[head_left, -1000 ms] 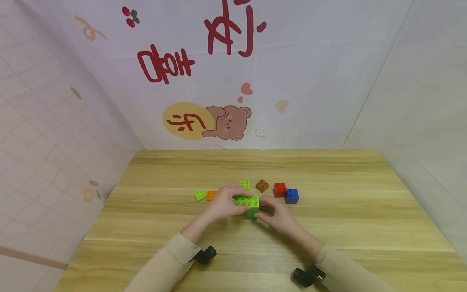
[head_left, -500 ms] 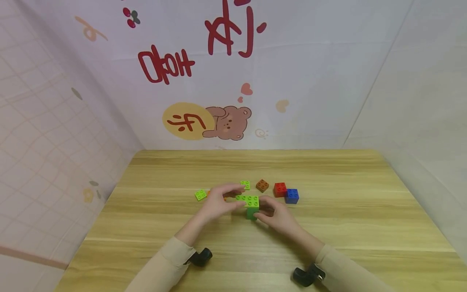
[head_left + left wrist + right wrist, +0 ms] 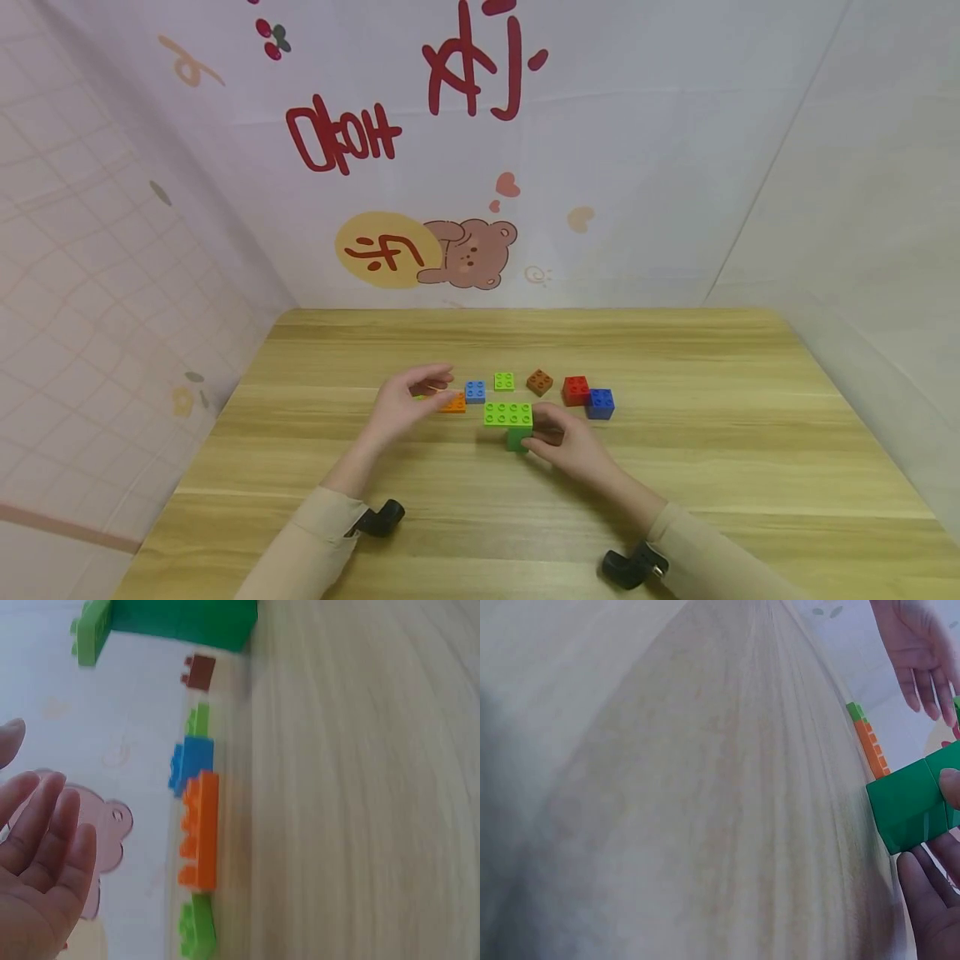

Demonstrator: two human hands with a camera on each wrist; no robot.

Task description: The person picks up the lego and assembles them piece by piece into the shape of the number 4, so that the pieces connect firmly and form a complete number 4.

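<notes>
My right hand [image 3: 570, 443] grips a stack of dark green building blocks [image 3: 909, 806] from its right side, thumb in front and fingers behind. A flat lime-green eight-stud block [image 3: 507, 414] tops the stack and juts out to the left. My left hand [image 3: 397, 408] holds nothing, its fingers relaxed, over the left end of the row of blocks. Just below it are the orange block [image 3: 208, 832] and a small lime block [image 3: 201, 928], the latter mostly hidden behind the hand in the head view. A light blue block [image 3: 475, 392] lies right of the orange one.
Behind the stack lie a small lime block [image 3: 504, 381] and a brown block [image 3: 539, 382]. A red block [image 3: 576, 390] and a dark blue block [image 3: 601, 403] stand side by side to the right. A printed cloth wall [image 3: 615, 167] rises behind the wooden table [image 3: 480, 525].
My left hand has let go of the lime eight-stud block and moved left, uncovering the light blue block and part of the orange one. The right hand keeps its hold on the stack.
</notes>
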